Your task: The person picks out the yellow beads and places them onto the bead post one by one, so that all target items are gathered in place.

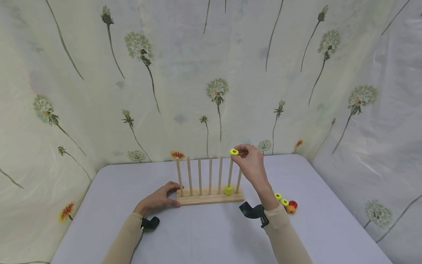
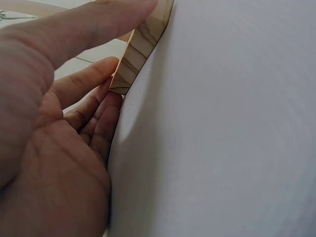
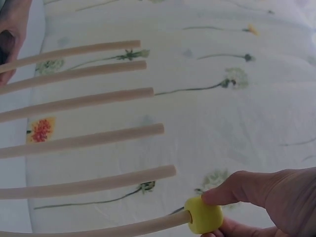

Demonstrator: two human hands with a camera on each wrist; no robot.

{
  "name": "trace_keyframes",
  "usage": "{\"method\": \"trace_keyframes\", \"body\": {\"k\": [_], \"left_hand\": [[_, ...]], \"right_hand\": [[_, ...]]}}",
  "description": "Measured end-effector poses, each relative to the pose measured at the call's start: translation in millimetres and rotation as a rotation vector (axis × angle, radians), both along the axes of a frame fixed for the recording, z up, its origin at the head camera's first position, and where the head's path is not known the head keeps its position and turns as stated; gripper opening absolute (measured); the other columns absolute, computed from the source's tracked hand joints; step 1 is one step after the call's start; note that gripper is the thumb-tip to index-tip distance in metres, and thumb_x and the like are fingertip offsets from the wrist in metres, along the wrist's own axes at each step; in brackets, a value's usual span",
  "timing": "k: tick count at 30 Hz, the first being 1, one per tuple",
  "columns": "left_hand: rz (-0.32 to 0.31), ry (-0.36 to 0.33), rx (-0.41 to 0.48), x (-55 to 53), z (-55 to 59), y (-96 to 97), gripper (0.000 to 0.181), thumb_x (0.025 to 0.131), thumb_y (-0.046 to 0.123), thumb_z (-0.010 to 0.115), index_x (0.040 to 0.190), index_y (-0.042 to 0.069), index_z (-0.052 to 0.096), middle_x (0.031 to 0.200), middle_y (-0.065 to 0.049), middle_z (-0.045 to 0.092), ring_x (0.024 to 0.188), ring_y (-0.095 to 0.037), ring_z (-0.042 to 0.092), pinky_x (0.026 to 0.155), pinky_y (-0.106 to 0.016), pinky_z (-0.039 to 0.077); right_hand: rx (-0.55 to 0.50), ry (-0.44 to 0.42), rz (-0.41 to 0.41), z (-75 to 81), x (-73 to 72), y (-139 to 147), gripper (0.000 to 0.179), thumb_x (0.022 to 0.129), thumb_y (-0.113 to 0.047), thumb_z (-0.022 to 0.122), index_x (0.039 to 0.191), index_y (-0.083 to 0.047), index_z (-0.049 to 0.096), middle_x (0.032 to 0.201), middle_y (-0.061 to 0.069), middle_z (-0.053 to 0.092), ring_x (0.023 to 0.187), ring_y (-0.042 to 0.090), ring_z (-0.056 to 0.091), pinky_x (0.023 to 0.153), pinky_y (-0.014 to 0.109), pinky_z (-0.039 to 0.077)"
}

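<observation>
A wooden peg rack [image 1: 211,199] with several upright pegs stands on the table. My left hand [image 1: 160,197] grips the left end of its base, thumb at the front and fingers behind; the left wrist view shows the wood's end grain [image 2: 136,60] between them. With thumb and fingers, my right hand [image 1: 252,165] pinches a yellow bead [image 1: 234,152] at the top of the peg second from the right. In the right wrist view that peg's tip [image 3: 182,217] meets the bead's hole. Low on the same peg sits more yellow beadwork [image 1: 228,190], its count unclear.
Right of the rack, partly behind the right forearm, lie two loose yellow beads [image 1: 285,202], a red bead [image 1: 293,204] and an orange bead [image 1: 291,209]. A pale cloth covers the table [image 1: 204,234]. Behind it hangs a flower-printed curtain [image 1: 184,73].
</observation>
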State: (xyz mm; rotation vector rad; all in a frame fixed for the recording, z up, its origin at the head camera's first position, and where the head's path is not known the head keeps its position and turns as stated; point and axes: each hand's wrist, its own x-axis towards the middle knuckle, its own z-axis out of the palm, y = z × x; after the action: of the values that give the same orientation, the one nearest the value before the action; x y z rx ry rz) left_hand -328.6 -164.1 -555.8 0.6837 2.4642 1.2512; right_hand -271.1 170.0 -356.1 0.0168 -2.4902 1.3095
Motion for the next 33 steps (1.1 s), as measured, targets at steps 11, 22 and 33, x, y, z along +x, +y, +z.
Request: {"method": "trace_keyframes", "body": {"k": [11,22,33], "left_hand": [[-0.003,-0.001,-0.006,0.7,2.2,0.5,0.070,0.072,0.036,0.084,0.132,0.015,0.054,0.136,-0.003,0.045,0.133,-0.024,0.038,0.113,-0.051,0.025],[-0.003,-0.005,0.004,0.5,0.8,0.0,0.069,0.072,0.037,0.084,0.131,0.015,0.056,0.134,-0.003,0.046,0.130,-0.023,0.040,0.111,-0.051,0.027],[-0.012,-0.005,0.011,0.0,1.0,-0.3,0.070,0.072,0.037,0.084,0.132,0.015,0.055,0.135,-0.003,0.046,0.131,-0.024,0.039,0.112,-0.052,0.027]], "right_hand": [[0.010,0.007,0.020,1.8,-1.0,0.2,0.026,0.086,-0.014,0.067,0.110,-0.003,0.066,0.106,0.013,0.063,0.096,0.026,0.058,0.085,0.038,0.049],[0.021,0.010,0.011,-0.3,-0.7,0.2,0.025,0.086,-0.014,0.068,0.109,-0.003,0.066,0.104,0.013,0.064,0.095,0.026,0.059,0.084,0.038,0.049],[0.009,0.004,0.012,-0.7,-1.1,0.5,0.025,0.087,-0.014,0.067,0.109,-0.003,0.066,0.108,0.018,0.064,0.095,0.026,0.058,0.084,0.038,0.049]]}}
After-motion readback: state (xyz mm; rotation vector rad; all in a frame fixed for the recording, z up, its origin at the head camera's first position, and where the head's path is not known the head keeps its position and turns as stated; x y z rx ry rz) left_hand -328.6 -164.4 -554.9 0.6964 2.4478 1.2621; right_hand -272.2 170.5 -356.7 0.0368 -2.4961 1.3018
